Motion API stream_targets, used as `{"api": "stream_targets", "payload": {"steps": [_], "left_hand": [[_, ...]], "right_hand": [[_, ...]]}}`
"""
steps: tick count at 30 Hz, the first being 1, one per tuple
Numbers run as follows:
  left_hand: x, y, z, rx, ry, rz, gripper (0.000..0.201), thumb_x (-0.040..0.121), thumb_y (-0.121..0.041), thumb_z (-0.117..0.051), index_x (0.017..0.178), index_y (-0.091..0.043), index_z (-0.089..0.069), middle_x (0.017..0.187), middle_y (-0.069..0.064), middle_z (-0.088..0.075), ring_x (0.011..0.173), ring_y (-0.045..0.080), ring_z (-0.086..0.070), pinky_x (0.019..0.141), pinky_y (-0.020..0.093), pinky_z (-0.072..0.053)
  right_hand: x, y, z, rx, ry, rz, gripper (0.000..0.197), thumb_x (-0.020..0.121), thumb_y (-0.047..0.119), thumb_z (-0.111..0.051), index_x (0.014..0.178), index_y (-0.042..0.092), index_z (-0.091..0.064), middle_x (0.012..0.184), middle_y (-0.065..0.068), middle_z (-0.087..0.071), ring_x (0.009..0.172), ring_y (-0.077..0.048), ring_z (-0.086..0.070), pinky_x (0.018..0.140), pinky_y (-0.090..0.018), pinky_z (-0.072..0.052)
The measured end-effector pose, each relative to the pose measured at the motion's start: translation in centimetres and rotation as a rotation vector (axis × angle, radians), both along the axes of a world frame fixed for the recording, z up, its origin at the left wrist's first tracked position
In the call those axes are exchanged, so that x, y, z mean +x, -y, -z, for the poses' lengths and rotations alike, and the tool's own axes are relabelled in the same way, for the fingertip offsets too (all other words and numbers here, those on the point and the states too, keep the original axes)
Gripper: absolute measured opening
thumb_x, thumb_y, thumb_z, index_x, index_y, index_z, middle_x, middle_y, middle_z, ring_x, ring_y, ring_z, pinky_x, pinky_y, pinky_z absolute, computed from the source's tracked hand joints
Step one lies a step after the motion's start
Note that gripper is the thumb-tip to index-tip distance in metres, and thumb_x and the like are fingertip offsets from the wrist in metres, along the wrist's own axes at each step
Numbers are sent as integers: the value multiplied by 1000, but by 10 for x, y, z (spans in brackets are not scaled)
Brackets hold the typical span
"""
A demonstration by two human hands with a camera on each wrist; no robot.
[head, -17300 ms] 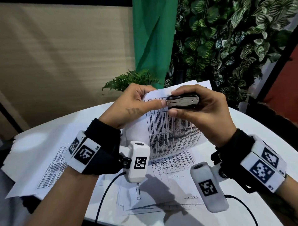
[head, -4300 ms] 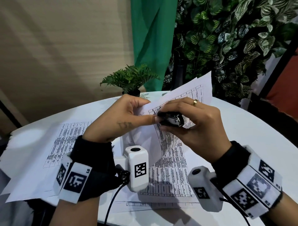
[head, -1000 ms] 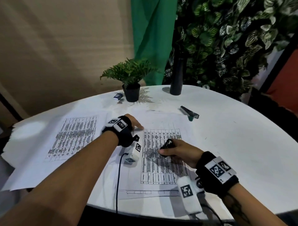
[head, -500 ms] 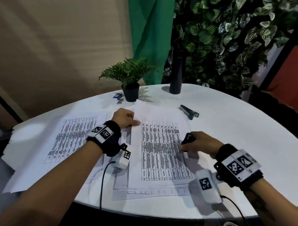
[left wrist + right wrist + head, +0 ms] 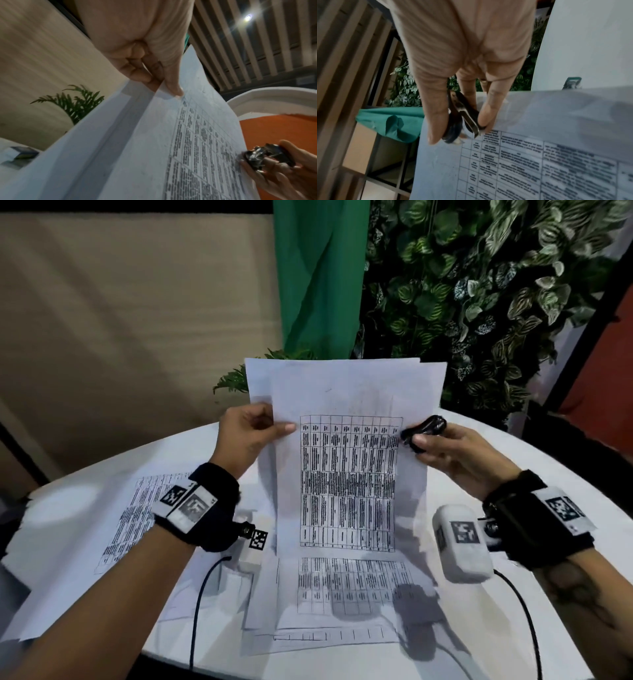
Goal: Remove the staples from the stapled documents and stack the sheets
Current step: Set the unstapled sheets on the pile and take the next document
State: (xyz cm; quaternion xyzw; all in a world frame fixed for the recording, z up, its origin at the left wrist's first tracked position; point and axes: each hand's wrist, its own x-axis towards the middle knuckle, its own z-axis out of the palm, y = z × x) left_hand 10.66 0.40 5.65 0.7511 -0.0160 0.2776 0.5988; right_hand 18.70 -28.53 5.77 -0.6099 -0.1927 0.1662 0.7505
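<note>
I hold a stapled document [image 5: 349,474] upright above the white surface [image 5: 513,460], its printed table facing me. My left hand [image 5: 246,436] pinches the document's left edge near the top, thumb on the front and curled fingers behind. My right hand [image 5: 455,453] is at the document's right edge, level with the top of the table grid; its fingers and thumb are curled around a small black staple remover [image 5: 424,428], whose metal tip touches the paper's edge, and the lower fingers of that hand also press against the sheet. At the top, the edges of further sheets fan out behind the front page. Directly beneath the raised document, a stack of loose sheets [image 5: 342,604] lies flat on the surface, with another printed sheet [image 5: 137,515] lying to the left of it. Behind the document, fern fronds [image 5: 233,380] peek out at its upper left corner; a green curtain [image 5: 318,275] and a wall of leaves [image 5: 479,285] rise beyond.
</note>
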Motion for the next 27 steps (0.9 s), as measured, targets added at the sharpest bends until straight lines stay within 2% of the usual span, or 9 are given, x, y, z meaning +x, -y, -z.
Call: {"api": "stream_targets", "payload": {"steps": [4, 7, 9, 12, 14, 17, 21, 24, 27], "left_hand": [[-6, 1, -10, 24, 89, -4, 14, 68, 0, -77, 73, -7, -66, 64, -12, -69, 60, -1, -59, 62, 13, -46], [-11, -6, -5, 75, 189, -242, 36, 59, -18, -88, 73, -23, -55, 69, -11, -56, 61, 1, -45, 60, 15, -39], [-8, -14, -3, 68, 168, -340, 55, 52, -27, -92, 85, -27, -48, 83, -10, -53, 70, -1, -47, 66, 15, -41], [0, -19, -6, -111, -28, -80, 70, 57, -21, -90, 116, -8, -53, 110, -1, -66, 100, 10, -65, 87, 26, -53], [3, -16, -13, -143, -165, 61, 53, 74, -7, -75, 123, 2, -56, 104, 0, -72, 93, 9, -69, 82, 23, -55], [9, -12, -35, -92, -155, 80, 40, 81, -5, -69, 120, -3, -60, 110, 4, -70, 90, 5, -68, 83, 21, -53], [2, -5, -83, -60, 112, -19, 21, 77, -2, -73, 88, -19, -70, 78, -18, -72, 78, -4, -66, 75, 15, -51], [-24, 4, -100, 91, 211, -7, 30, 76, -6, -73, 69, -34, -75, 73, -27, -69, 75, -10, -64, 72, 9, -48], [-49, 2, -80, 102, 93, 166, 34, 70, -1, -74, 94, -26, -72, 90, -19, -72, 88, -1, -66, 77, 15, -50]], "right_hand": [[1, -2, -9, 37, 45, -17, 74, 21, 38, -95, 86, 11, -72, 86, -1, -73, 76, -5, -68, 61, -15, -51], [-5, -1, -9, 45, 83, -37, 72, 23, 38, -95, 86, 11, -72, 88, -2, -72, 76, -6, -68, 61, -15, -51], [-7, 1, -9, 52, 84, -47, 77, 24, 37, -95, 90, 7, -69, 88, -3, -72, 76, -7, -68, 62, -15, -51], [-8, 0, -12, 74, 75, -56, 73, 27, 36, -95, 89, 7, -70, 86, -2, -72, 73, -5, -67, 60, -14, -51], [-7, -3, -19, 80, 80, -51, 66, 26, 38, -95, 82, 11, -74, 84, -1, -72, 73, -4, -66, 60, -13, -51], [-4, -7, -40, 79, 151, -1, 63, 23, 40, -94, 76, 12, -75, 80, 2, -72, 72, -4, -67, 63, -14, -52], [-11, -2, -71, 197, 308, 6, 52, 36, 35, -92, 81, 17, -74, 80, 5, -73, 74, -6, -67, 73, -17, -52], [-26, 10, -74, 246, 375, -34, 51, 40, 36, -91, 85, 19, -74, 81, 5, -73, 74, -7, -66, 76, -19, -50], [-38, 23, -47, 161, 324, -48, 59, 33, 41, -92, 85, 17, -75, 82, 4, -73, 74, -7, -67, 76, -19, -52]]}}
